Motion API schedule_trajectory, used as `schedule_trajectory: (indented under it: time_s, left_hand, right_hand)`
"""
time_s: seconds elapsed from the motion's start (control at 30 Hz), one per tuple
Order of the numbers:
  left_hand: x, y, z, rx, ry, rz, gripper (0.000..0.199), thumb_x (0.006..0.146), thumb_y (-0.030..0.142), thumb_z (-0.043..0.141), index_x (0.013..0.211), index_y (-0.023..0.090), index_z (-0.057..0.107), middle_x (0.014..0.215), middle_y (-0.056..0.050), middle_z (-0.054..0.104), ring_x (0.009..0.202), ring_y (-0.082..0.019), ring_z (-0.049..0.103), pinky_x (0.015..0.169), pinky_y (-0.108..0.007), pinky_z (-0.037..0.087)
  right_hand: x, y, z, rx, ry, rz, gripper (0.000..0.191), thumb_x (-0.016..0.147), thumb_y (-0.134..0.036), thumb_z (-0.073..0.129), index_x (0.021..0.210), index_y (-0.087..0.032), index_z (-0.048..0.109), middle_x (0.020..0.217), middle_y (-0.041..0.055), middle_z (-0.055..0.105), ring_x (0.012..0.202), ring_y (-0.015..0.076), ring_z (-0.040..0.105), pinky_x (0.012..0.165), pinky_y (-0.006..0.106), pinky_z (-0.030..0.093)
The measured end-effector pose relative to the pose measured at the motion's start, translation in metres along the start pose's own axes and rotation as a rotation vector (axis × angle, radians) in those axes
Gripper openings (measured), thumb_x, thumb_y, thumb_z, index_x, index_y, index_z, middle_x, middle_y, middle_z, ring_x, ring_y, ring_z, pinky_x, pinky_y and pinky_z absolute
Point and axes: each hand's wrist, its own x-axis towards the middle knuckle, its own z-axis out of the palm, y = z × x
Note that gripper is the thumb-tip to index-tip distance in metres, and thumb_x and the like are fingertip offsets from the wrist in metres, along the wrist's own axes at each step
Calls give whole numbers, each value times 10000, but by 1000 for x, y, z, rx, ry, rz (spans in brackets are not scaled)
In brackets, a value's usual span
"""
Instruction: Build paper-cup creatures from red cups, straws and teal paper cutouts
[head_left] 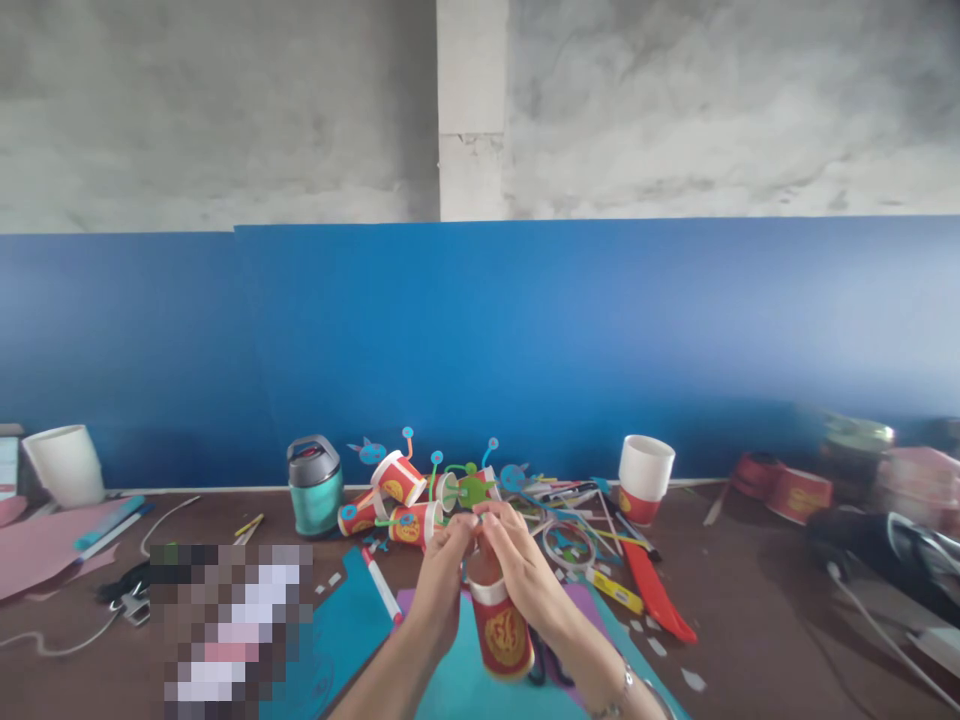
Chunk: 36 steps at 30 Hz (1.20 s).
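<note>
A red paper cup (504, 635) with a gold emblem and a pale rim is between my wrists, over the teal sheet (469, 660). My left hand (448, 560) is closed beside the cup's rim. From the other side my right hand (521, 565) bends over the rim, and the fingertips of both hands meet in a pinch above it. A small bluish bit shows at the fingertips, too small to name. Just beyond lie several decorated red paper cups (401, 480) with straws and blue or green paper cutouts.
A teal flask (315, 490) stands left of the cup pile. At right are stacked cups (645, 475), a red cutter-like tool (656, 590), a yellow box (615, 590) and a tape roll (568, 545). A marker (382, 585) lies left; paper scraps are scattered. A blue partition (480, 350) rises behind.
</note>
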Motion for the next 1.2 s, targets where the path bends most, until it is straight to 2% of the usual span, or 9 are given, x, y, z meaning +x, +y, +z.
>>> schedule_trajectory:
  time_s: [0.17, 0.33, 0.43, 0.53, 0.67, 0.83, 0.97, 1.1, 1.2]
  left_hand:
    - [-7, 0, 4, -95, 5, 9, 284, 582, 338, 812, 634, 157, 600, 611, 0, 631, 665, -189, 635, 671, -279, 458]
    - [-8, -2, 2, -67, 18, 25, 280, 588, 283, 798, 548, 157, 552, 546, 18, 579, 562, -142, 585, 591, -245, 434]
    - [-3, -4, -2, -70, 43, 12, 252, 593, 315, 797, 603, 157, 601, 581, -5, 623, 651, -195, 637, 673, -289, 474]
    - [3, -4, -7, -82, 79, 47, 322, 616, 392, 795, 811, 164, 678, 832, -64, 715, 889, -254, 663, 825, -334, 481]
    - [3, 5, -9, 53, -60, 1, 582, 592, 404, 830, 1099, 192, 635, 1102, -121, 684, 1061, -299, 615, 932, -397, 445]
    - [-2, 15, -5, 256, -244, -76, 682, 479, 246, 896, 1108, 210, 635, 1033, -101, 705, 993, -300, 639, 897, -398, 451]
    - [5, 10, -10, 250, -231, -11, 607, 534, 283, 870, 1084, 198, 628, 924, -81, 718, 875, -268, 671, 837, -379, 468]
    - [15, -1, -20, 284, -230, -21, 583, 513, 264, 873, 1034, 186, 624, 863, -76, 719, 791, -243, 676, 753, -336, 483]
    - [19, -5, -25, 337, -245, -48, 607, 526, 273, 864, 1067, 179, 606, 889, -85, 722, 790, -240, 679, 727, -316, 485]
  right_hand:
    - [-3, -3, 4, 138, -4, 59, 395, 860, -541, 483, 912, -199, 673, 1112, 83, 605, 1014, 231, 565, 812, 278, 467]
    - [-3, -1, 6, -5, 29, -74, 331, 890, -456, 447, 922, -218, 674, 1068, 73, 617, 1058, 231, 528, 941, 318, 404]
    - [-2, 5, 6, -21, 59, -76, 370, 892, -503, 435, 843, -220, 669, 1045, 72, 611, 1049, 234, 520, 939, 323, 396]
    - [2, 11, 3, -33, 125, -53, 501, 882, -604, 388, 673, -212, 620, 988, 77, 602, 1042, 248, 512, 919, 329, 390]
    - [8, 13, -6, -81, 191, -48, 561, 877, -650, 349, 631, -208, 592, 855, 64, 597, 928, 240, 535, 885, 345, 387]
    - [13, 7, -20, -29, 181, -15, 531, 872, -628, 392, 802, -196, 693, 988, 92, 634, 1012, 262, 550, 944, 375, 381]
    - [15, 7, -30, 5, 113, 33, 314, 797, -465, 601, 923, -191, 688, 1007, 91, 657, 1007, 281, 575, 887, 397, 436]
    - [17, 13, -35, -56, 154, 130, 140, 669, -307, 684, 705, -171, 682, 1057, 112, 654, 989, 308, 589, 829, 400, 450]
    - [18, 16, -33, -109, 152, 159, 152, 644, -312, 686, 661, -161, 683, 1026, 119, 673, 971, 314, 599, 819, 398, 447]
